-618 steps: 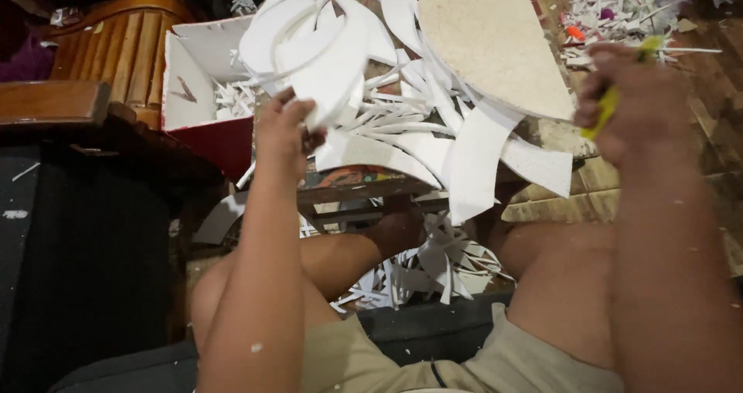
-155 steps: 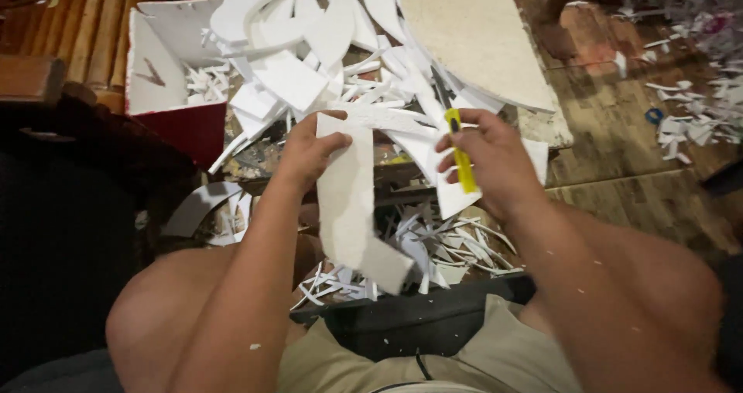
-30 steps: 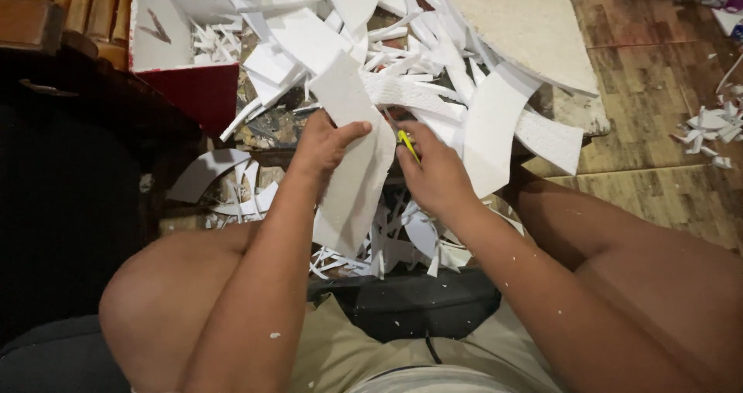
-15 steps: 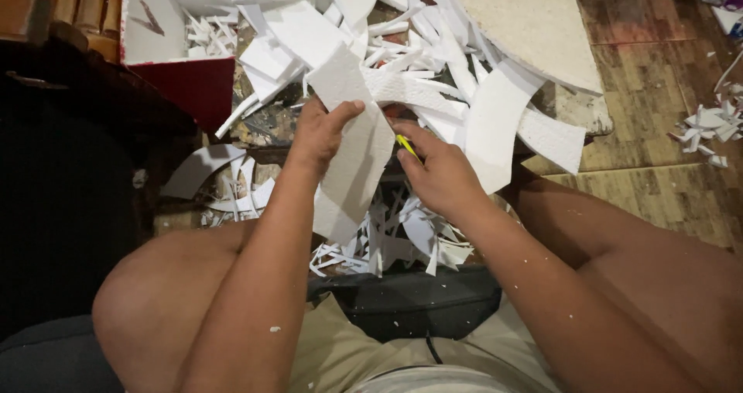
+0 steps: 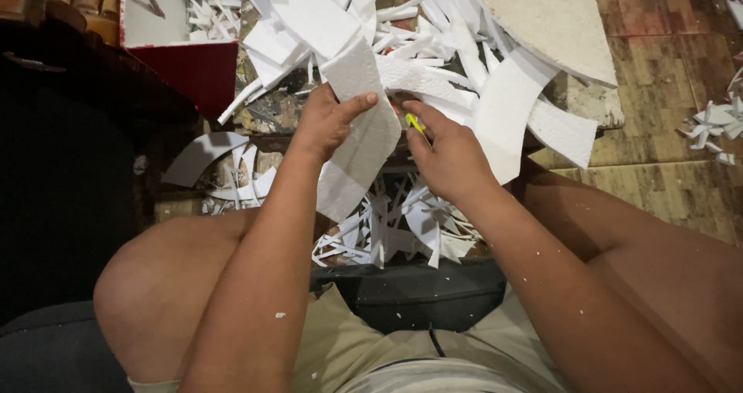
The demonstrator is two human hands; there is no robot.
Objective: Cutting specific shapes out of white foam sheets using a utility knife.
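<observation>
Left hand (image 5: 329,122) holds white foam sheet (image 5: 357,133); right hand (image 5: 445,154) grips yellow cutter (image 5: 414,122)

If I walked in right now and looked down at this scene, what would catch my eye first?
First, the white foam sheet at the centre, gripped by the left hand, with the right hand pressing a small yellow cutter to its edge. Next, the heap of white foam offcuts piled beyond the hands, with thin scraps littering the floor between the knees.
</observation>
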